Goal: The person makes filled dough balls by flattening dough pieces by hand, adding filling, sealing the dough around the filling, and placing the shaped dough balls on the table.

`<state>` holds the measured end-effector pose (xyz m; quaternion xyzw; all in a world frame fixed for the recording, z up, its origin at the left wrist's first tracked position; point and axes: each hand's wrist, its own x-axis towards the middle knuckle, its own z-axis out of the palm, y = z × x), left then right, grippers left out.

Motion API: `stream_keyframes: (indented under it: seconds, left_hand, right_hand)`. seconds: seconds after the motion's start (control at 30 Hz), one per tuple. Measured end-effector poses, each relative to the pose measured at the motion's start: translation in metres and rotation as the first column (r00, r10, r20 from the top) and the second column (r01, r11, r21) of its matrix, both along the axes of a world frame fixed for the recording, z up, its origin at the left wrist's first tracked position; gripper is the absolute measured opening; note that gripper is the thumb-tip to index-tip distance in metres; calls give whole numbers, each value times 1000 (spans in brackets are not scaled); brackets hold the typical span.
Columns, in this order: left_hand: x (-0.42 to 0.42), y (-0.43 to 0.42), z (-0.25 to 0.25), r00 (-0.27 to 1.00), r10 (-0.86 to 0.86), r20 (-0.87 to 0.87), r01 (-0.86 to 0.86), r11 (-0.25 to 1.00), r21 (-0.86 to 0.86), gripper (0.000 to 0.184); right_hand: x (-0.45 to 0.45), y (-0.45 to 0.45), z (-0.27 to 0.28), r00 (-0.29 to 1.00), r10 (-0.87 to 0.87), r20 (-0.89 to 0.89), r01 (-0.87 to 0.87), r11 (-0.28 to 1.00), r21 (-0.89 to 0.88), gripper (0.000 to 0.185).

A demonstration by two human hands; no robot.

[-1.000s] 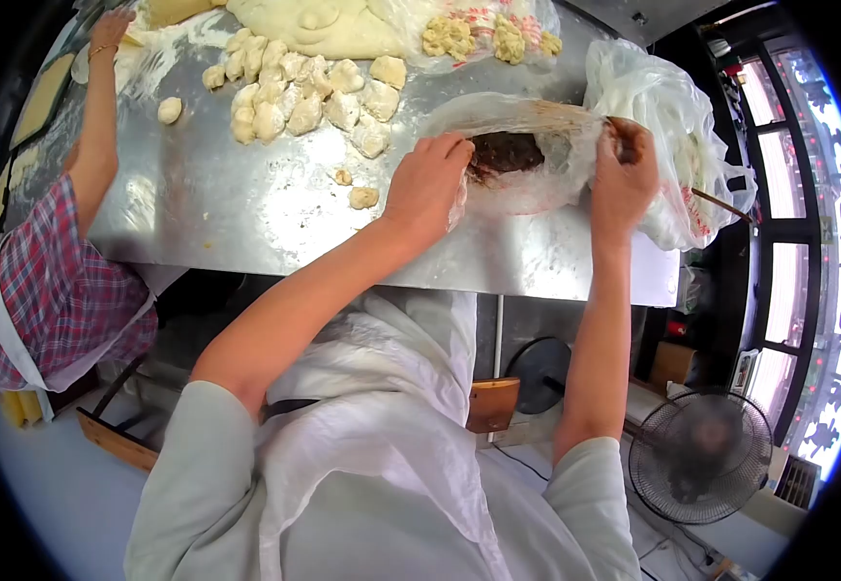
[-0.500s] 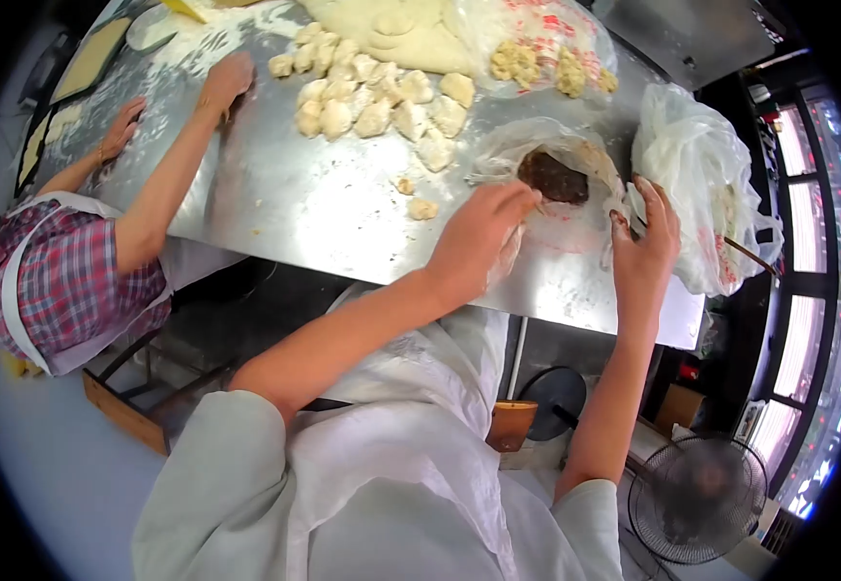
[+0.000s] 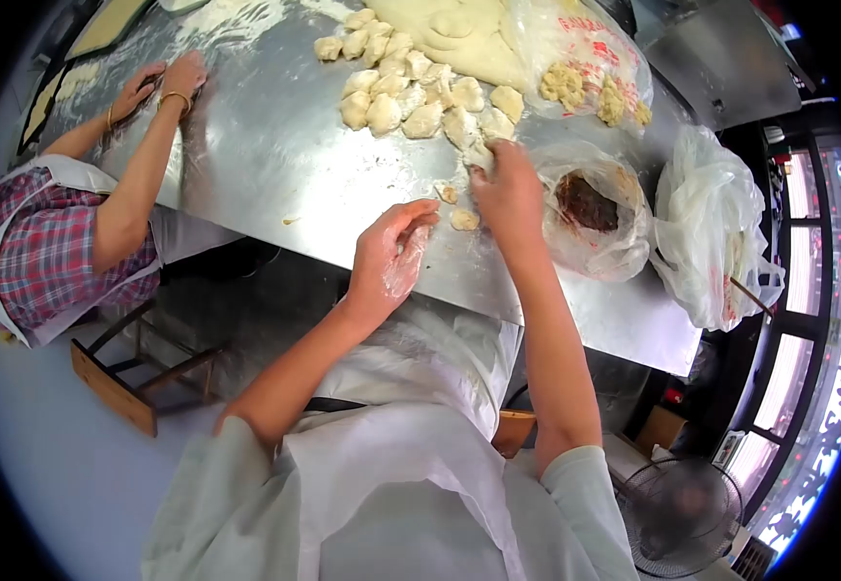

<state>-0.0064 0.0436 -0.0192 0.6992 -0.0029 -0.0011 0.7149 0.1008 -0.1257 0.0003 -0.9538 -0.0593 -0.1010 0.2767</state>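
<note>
My right hand [image 3: 512,198] is at the near end of the floured dough pieces [image 3: 423,121], its thumb and forefinger apart beside the nearest lump [image 3: 479,153]. Whether the fingertips touch that lump I cannot tell. My left hand [image 3: 391,259] hovers near the table's front edge, open and half curled, with flour on its palm and nothing in it. Between the hands lie a small flat dough bit [image 3: 464,221] and a smaller scrap [image 3: 449,195]. Right of my right hand, an opened plastic bag [image 3: 624,254] holds a dark brown filling [image 3: 587,202].
A large dough sheet [image 3: 459,34] lies at the back, beside crumbly yellow lumps [image 3: 563,85] on red-printed plastic. A bulky white plastic bag [image 3: 711,223] stands at the right edge. At left, a co-worker's hands [image 3: 183,77] rest on the steel table [image 3: 275,145]. A fan [image 3: 682,513] stands lower right.
Both my hands have left the filling bag and moved left. The right is now by the dough pieces, the left near the table edge. The co-worker's hands have drawn closer together.
</note>
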Motion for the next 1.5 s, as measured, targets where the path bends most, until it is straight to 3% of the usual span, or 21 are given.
stream_keyframes:
  seconds: [0.1,0.17,0.23,0.27,0.3,0.37,0.4,0.43,0.5,0.53,0.67,0.8,0.9,0.93,1.03,1.07,1.1,1.17,1.27,1.37,1.5]
  left_hand:
    - [13,-5,-1,994,-49,-101,15,950,-313,39]
    - [28,-10,23,949,-129,-289,-25,879,-476,41]
    - [44,-21,40,852,-228,-470,-134,774,-618,40]
    - [51,-21,34,836,-322,-444,-91,717,-691,37]
    - [50,-22,26,852,-344,-394,-38,711,-702,42]
    - [48,-24,16,882,-374,-287,65,700,-712,51]
    - [46,-26,29,872,-274,-406,-16,812,-583,49]
    - [44,-28,30,903,-236,-359,32,870,-493,51]
    - [38,-30,27,954,-172,-247,96,952,-292,55]
    - [33,-32,24,967,-197,-159,136,934,-330,65]
    - [23,-39,25,930,-354,-95,267,831,-488,78]
    - [-1,-33,60,916,-304,-262,198,911,-361,74]
    - [-7,-16,34,956,-225,-190,144,920,-363,67]
    - [-9,-11,31,954,-216,-206,116,904,-410,58]
    - [-19,3,26,947,-289,-139,233,917,-323,51]
    - [-20,3,28,955,-258,-146,203,928,-313,46]
    - [-20,2,25,957,-243,-155,185,930,-317,45]
    - [-20,0,19,960,-219,-176,154,934,-322,44]
    - [-17,-2,21,959,-222,-174,152,927,-343,42]
    - [-21,2,14,963,-200,-180,118,915,-387,40]
    - [-27,-2,12,948,-211,-236,131,940,-316,39]
  right_hand:
    - [-12,-10,6,986,-90,-137,143,882,450,37]
    - [-26,-17,10,984,-74,-160,170,640,750,35]
    - [-51,-4,16,992,-56,-116,120,732,670,34]
    - [-64,-1,12,985,26,-168,93,745,661,40]
    - [-75,5,24,979,56,-198,53,861,506,42]
    - [-82,-4,17,981,147,125,-177,945,275,52]
    - [-85,-6,23,991,71,110,-105,932,348,54]
    - [-88,-6,27,996,1,90,-39,907,419,57]
    - [-96,-9,30,979,185,82,-201,942,268,58]
    - [-98,-13,32,959,273,72,-281,942,184,58]
    - [-98,-34,16,950,275,150,-302,931,206,55]
    - [-114,-56,7,969,-7,249,-75,945,319,49]
    - [-138,-62,-20,987,30,160,8,972,-236,48]
    - [-147,-62,-23,990,18,143,28,949,-314,48]
    - [-137,-81,-7,999,21,36,-18,995,-100,44]
    - [-131,-78,6,997,-69,38,62,984,165,38]
    - [-119,-75,21,976,-172,-137,212,900,381,32]
    - [-90,-68,23,979,-128,-158,198,773,603,25]
    - [-56,-61,-2,997,-28,70,21,996,91,20]
    - [-60,-45,-35,986,22,164,20,969,-246,22]
    - [-56,-42,-33,990,0,140,38,964,-265,25]
